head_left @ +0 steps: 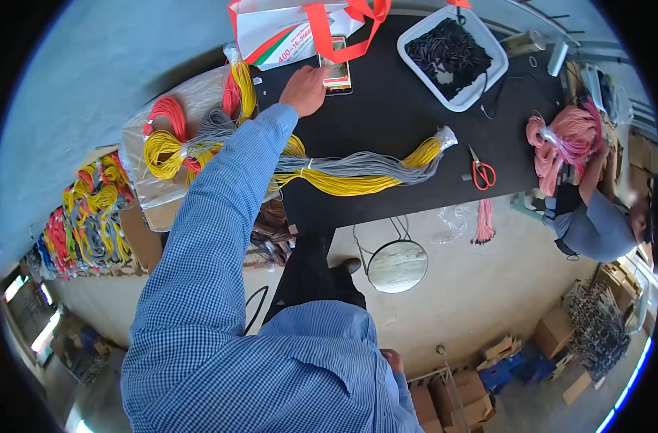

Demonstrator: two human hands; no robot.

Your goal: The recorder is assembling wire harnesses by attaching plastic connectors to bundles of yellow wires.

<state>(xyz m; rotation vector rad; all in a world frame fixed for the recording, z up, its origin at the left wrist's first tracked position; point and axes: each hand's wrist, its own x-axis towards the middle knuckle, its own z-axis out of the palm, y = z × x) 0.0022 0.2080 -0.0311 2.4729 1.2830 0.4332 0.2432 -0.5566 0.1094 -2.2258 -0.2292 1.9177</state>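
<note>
one finger of the left hand (305, 90) is pointed at the slim rectangular phone with a lit screen (338, 81), which is laid at the far side of the black tabletop (376, 119). whether the other fingers are apart or together cannot be told, nor can those of the mostly hidden right hand (392, 360). a stray tap could be caused by the red fabric strap (317, 30), seen across the screen. the long yellow-and-grey wire bundle (343, 184) could be dragged if caught by the blue checked sleeve (217, 209).
</note>
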